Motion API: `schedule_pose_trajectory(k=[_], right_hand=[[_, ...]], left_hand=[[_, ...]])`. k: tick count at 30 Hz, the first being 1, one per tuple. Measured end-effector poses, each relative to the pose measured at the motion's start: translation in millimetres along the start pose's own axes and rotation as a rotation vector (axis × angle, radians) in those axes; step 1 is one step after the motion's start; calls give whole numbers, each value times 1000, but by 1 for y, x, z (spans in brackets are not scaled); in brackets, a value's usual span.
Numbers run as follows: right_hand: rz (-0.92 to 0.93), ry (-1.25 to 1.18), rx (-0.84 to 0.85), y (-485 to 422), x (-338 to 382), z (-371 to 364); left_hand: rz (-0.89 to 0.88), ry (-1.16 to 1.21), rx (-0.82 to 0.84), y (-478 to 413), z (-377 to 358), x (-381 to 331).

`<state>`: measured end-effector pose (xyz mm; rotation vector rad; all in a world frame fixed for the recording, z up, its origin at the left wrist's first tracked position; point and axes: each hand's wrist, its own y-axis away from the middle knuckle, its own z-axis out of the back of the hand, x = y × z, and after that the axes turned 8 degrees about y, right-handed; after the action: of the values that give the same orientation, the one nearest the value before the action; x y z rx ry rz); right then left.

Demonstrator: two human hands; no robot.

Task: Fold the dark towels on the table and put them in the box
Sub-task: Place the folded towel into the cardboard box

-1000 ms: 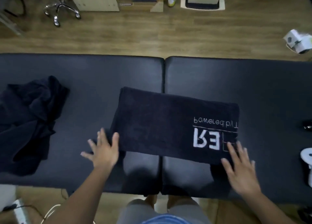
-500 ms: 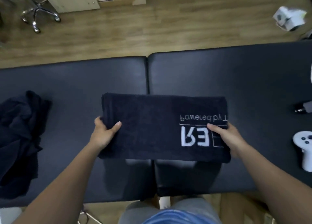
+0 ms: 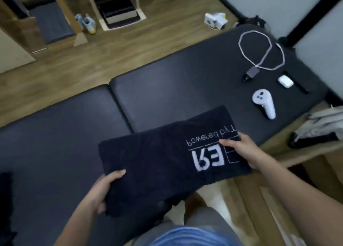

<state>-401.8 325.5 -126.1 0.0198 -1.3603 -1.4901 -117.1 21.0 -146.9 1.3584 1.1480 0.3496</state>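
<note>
A folded dark towel [image 3: 159, 158] with white lettering is held lifted over the near edge of the black padded table [image 3: 65, 134]. My left hand [image 3: 104, 188] grips its left end, thumb on top. My right hand [image 3: 241, 149] grips its right end beside the lettering. A cardboard box [image 3: 304, 156] stands on the floor at the lower right, past the table's end; its inside is only partly in view. A sliver of another dark towel [image 3: 5, 186] shows at the left edge.
On the table's far right lie a white controller [image 3: 264, 103], a white earbud case [image 3: 285, 81], a small dark adapter [image 3: 250, 74] and a looped white cable [image 3: 259, 49]. Light and dark cloth [image 3: 319, 130] lies by the box. Shelving, shoes and a white carton stand on the wooden floor beyond.
Both hands went from flat beside the towel to gripping its ends and lifted it off the table toward me. The view swung right, bringing the box and the table's right end into sight.
</note>
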Motion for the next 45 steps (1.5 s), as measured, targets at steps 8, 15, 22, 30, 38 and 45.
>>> schedule_pose_trajectory(k=[8,15,22,30,38,45], right_hand=[[-104,-417,-422,145,-131,69],[-385,-788,-670,244,-287,80],[-468,-1016,-779,255,-395,156],[-482,-944,-775,206,-503,293],[-596,-817,-736,156,-569,366],[-670,-763,-777,95,-588,402]], left_hand=[[-71,-429,341,1,-114,-14],[-52,-908,599,22,-266,64],[-34,-1111,673,33,-419,171],[-80,-1189,523,22,-565,289],[-76,-1331,471,-16,-680,362],[-25,-1449,513,-97,-780,427]])
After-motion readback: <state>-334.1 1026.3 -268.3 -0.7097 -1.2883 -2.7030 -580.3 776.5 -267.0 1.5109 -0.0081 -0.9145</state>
